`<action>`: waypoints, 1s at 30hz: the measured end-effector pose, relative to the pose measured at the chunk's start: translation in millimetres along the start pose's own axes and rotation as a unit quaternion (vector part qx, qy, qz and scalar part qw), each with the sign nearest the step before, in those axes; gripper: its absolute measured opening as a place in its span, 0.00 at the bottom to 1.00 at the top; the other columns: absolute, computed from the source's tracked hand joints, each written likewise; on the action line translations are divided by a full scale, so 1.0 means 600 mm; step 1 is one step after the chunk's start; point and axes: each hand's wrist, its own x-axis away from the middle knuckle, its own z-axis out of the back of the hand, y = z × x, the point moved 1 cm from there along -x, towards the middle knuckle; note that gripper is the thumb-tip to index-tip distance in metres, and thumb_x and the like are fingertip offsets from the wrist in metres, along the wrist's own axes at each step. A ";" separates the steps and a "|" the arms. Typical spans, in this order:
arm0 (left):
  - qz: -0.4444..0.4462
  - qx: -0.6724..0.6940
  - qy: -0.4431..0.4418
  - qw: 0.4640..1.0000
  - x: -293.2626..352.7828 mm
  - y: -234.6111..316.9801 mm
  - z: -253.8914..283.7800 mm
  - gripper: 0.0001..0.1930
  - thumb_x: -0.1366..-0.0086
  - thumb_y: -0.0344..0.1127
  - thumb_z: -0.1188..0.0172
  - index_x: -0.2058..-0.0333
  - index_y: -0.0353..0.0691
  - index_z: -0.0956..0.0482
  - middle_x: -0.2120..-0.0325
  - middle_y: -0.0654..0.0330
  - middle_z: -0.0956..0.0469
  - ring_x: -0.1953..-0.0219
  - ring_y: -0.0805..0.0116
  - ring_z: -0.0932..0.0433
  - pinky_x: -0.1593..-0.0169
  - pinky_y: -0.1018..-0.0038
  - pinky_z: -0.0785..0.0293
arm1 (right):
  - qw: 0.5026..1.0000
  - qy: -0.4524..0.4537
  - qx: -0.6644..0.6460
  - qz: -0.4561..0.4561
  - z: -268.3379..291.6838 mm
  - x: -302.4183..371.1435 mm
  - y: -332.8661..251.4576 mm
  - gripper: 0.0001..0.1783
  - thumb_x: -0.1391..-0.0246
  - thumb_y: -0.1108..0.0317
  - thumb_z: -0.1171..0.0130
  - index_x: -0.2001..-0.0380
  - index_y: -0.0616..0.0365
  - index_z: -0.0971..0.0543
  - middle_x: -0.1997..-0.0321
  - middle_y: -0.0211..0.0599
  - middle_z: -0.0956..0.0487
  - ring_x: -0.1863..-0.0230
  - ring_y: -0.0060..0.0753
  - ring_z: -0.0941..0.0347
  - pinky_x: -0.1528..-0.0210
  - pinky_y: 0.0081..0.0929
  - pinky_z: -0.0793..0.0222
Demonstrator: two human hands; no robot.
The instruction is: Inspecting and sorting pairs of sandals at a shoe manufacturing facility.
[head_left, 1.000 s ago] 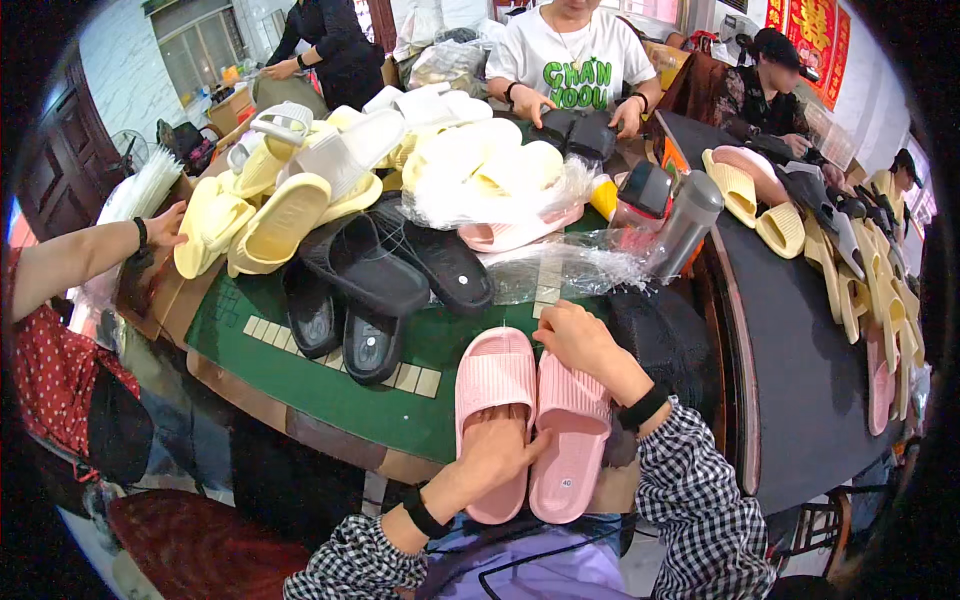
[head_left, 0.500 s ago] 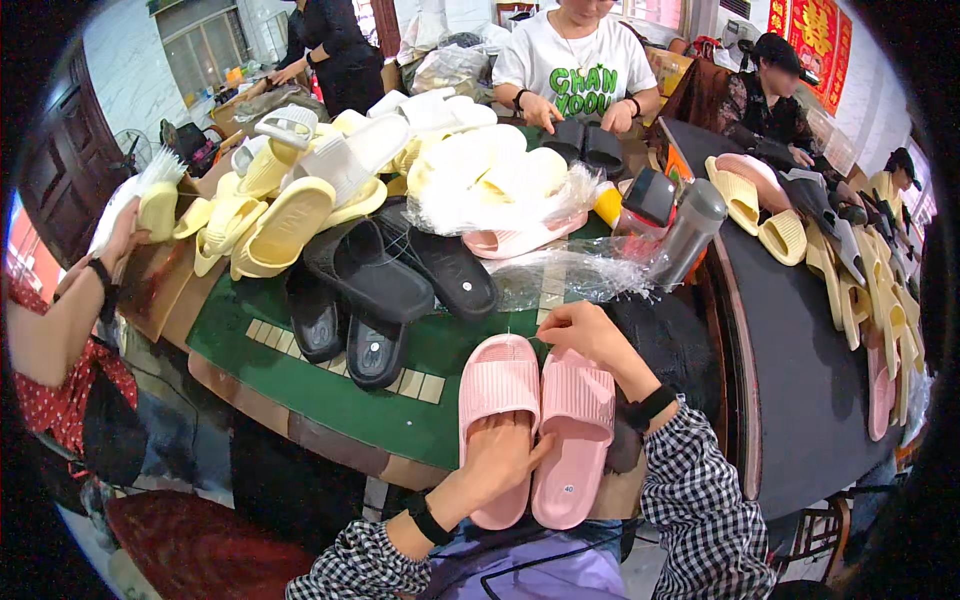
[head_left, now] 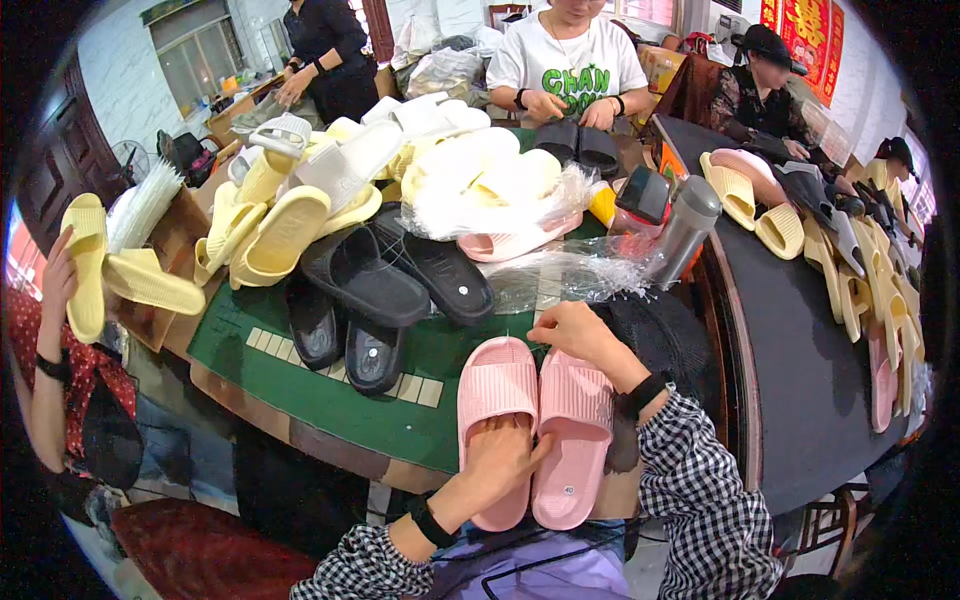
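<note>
I have the left hand (head_left: 497, 452) inside the left pink slipper (head_left: 498, 385), its fingers hidden under the strap and its thumb against the right pink slipper (head_left: 575, 445); I cannot tell how tightly it grips; the right hand (head_left: 577, 333) is at that second slipper's toe, fingers bent and tips drawn together; I cannot make out anything between them. The pink pair lies side by side below the right hand, at the near edge of the green tabletop (head_left: 235, 335); ahead and left of both hands I see black slippers (head_left: 365, 275), with a yellow slipper (head_left: 280, 237) beyond them; clear plastic wrap (head_left: 585, 270) lies just past the right hand, and a grey bottle (head_left: 688, 230) stands tilted farther right.
</note>
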 end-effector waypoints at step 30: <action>-0.062 0.004 0.044 0.997 0.028 0.005 0.045 0.27 0.37 0.53 0.44 0.62 0.27 0.24 0.70 0.42 0.23 0.64 0.45 0.22 0.60 0.57 0.26 | 0.973 0.179 -0.052 0.138 0.013 0.042 -0.049 0.07 0.54 0.69 0.37 0.73 0.62 0.19 0.69 0.48 0.21 0.66 0.50 0.23 0.61 0.40 0.27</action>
